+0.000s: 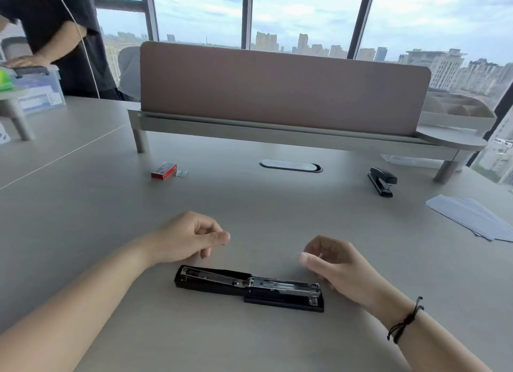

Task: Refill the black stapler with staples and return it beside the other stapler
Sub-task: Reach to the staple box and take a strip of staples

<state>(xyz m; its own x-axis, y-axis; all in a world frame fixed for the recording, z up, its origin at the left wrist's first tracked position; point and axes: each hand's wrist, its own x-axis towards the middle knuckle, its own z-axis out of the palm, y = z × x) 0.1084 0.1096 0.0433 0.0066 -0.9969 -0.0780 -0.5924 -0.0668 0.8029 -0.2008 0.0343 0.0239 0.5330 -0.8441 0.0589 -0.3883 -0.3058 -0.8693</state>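
The black stapler (249, 288) lies folded fully open and flat on the grey desk, its metal staple channel facing up. My left hand (188, 237) hovers just behind its left end, fingers loosely curled with nothing in them. My right hand (333, 263) hovers beside its right end; something small and pale may sit between the fingers, but I cannot tell. A red staple box (163, 170) sits at the far left with a loose strip of staples (181, 173) next to it. The other black stapler (382, 180) stands closed at the far right.
A raised shelf with a pink divider panel (277, 88) spans the back of the desk. An oval cable port (290, 166) lies under it. White paper sheets (472, 216) lie at the right edge. A person in a dark shirt (55, 24) stands at the far left by a plastic bin (39, 91).
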